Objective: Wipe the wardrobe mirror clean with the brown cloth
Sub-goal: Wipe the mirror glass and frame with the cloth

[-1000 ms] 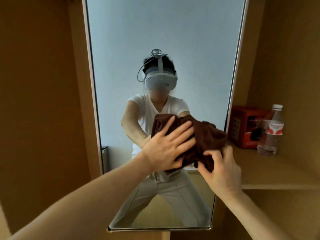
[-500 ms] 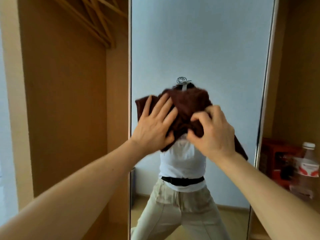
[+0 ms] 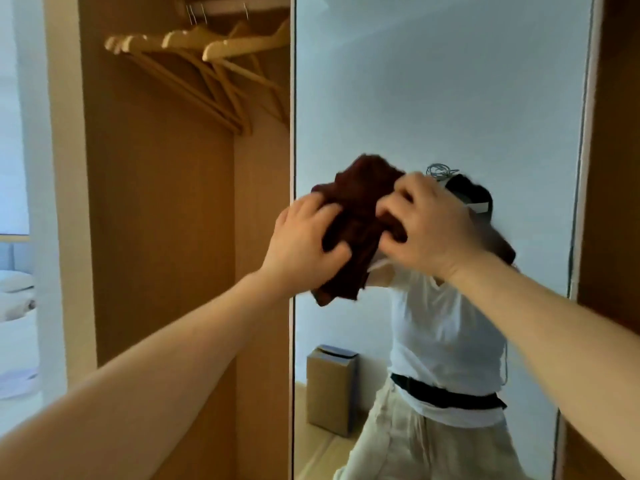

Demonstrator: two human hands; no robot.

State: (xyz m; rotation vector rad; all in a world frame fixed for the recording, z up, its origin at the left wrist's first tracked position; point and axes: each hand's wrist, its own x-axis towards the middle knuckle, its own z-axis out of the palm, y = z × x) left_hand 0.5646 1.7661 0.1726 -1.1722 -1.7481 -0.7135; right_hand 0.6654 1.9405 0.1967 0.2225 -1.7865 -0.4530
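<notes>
The brown cloth (image 3: 356, 216) is bunched up in front of the wardrobe mirror (image 3: 450, 98), close to the left edge of the mirror and around the middle of the part that we can see. Both hands hold it. The left hand (image 3: 304, 244) grips the left side of the cloth, with the fingers curled over the fabric and the thumb under it. The right hand (image 3: 429, 230) grips the right side, its fingers bent into the folds. A lower corner of the cloth hangs down under the left hand. It is not possible to tell whether the cloth really presses on the glass.

In the mirror there is the reflection of the person in a white shirt, a black belt and light trousers, and also a cardboard box (image 3: 330, 389) that stands on the floor near a pale wall. To the left of the mirror the wooden wardrobe (image 3: 156, 202) is open, and several wooden hangers (image 3: 207, 50) hang on a rail at its top.
</notes>
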